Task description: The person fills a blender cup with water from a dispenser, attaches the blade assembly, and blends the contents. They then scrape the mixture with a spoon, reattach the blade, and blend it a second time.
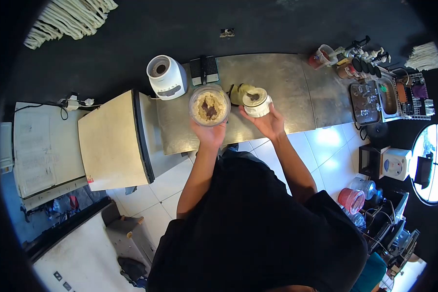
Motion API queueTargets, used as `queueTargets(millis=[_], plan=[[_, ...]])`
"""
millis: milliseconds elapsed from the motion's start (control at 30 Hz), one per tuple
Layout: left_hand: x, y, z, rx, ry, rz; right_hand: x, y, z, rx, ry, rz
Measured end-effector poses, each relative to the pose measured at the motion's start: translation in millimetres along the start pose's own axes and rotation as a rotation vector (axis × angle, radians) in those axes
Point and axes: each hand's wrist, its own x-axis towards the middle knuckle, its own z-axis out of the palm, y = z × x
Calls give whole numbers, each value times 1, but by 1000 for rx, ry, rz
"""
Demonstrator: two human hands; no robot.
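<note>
My left hand (210, 134) is wrapped round the lower side of a clear round tub (191, 115), tilted so that its open top faces me. Inside it, a pale yellowish mass (199, 103) rings a dark brown patch. A smaller clear jar (256, 113) with whitish contents is gripped by my right hand (269, 125), its thumb and fingers round the sides. The jar's top shows a pale surface with a dark grey spot. Both vessels are held over the front of the steel counter (282, 78), apart from each other. A green cloth (235, 92) lies just behind the jar.
Behind the tub are a white blender base (169, 80) and a black flat device (204, 69). To the right stand a red-and-white container (322, 56), several pump bottles, a tray of glasses (365, 102) and a sink (389, 97). A wooden-topped cabinet (112, 141) adjoins the counter's left end.
</note>
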Motion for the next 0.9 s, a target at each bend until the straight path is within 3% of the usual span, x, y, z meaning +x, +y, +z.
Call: queueTargets(millis=[267, 367, 400, 500, 533, 633, 900], plan=[[0, 1, -5, 23, -8, 30, -23, -1, -75, -131, 247, -113], [1, 2, -14, 59, -27, 41, -30, -3, -104, -474, 533, -134], [0, 4, -16, 64, -24, 42, -29, -3, -115, -468, 533, -131], [-5, 8, -19, 83, 17, 49, -19, 2, -147, -1018, 739, -275], [-8, 8, -17, 91, 13, 51, -16, 4, -151, -1014, 737, -264], [-8, 15, -12, 127, 48, 73, 0, 10, -158, -1366, 798, -490], [-15, 29, -11, 118, 26, 71, 0, 22, -160, -1851, 993, -383]])
